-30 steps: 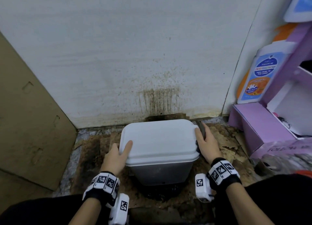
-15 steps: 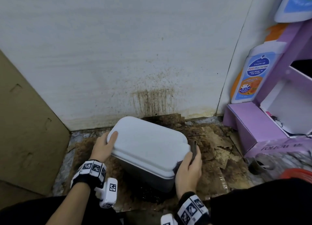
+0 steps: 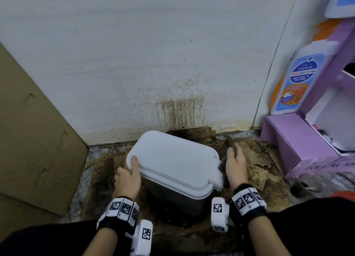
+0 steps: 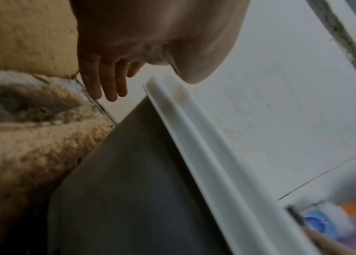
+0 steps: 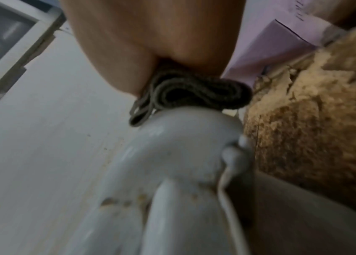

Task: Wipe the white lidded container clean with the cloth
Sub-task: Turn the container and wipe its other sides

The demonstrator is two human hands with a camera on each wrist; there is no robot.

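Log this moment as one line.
left hand: thumb on lid left end | right hand: grips dark cloth at lid's right end | container: lid shut, standing askew to wall | floor: brown stains

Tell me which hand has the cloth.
The right hand: it holds the dark folded cloth against the right end of the lid. The left hand has no cloth, only its thumb resting on the lid's left edge.

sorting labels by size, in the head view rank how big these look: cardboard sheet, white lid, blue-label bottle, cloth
1. cardboard sheet
2. white lid
3. blue-label bottle, close behind the lid; it stands farther back, so that pair is unsure
4. cloth, mostly hidden by the right hand
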